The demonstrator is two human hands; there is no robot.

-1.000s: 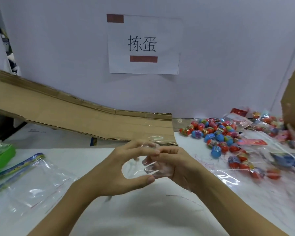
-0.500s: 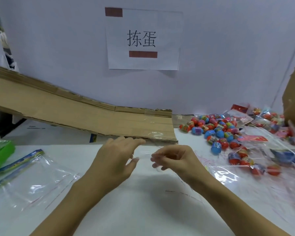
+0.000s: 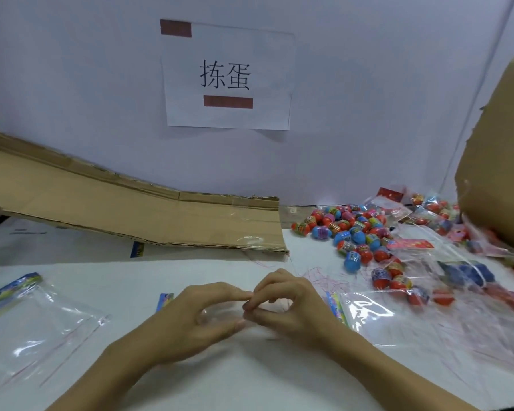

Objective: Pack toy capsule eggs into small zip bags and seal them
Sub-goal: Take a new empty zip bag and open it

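My left hand (image 3: 190, 318) and right hand (image 3: 288, 310) meet over the white tabletop (image 3: 250, 381), fingertips of both pinching the mouth of a small clear zip bag (image 3: 220, 317) that is almost invisible between them; whether its seal is open or pressed closed I cannot tell. The film looks thin, limp and slippery, so I judge the stiffer zip strip along the top edge the only sure place to hold. The capsule eggs (image 3: 356, 232), red and blue, lie heaped well apart to my right at the back, light, hard and likely to roll; each is best taken around its middle. Loose empty bags (image 3: 404, 318) lie just beside my right hand, another large clear bag (image 3: 39, 321) to the left. A cardboard sheet (image 3: 131, 212) slopes behind, its edge near my knuckles, and a cardboard box (image 3: 499, 173) walls the right. The open room is the bare stretch in front of me.
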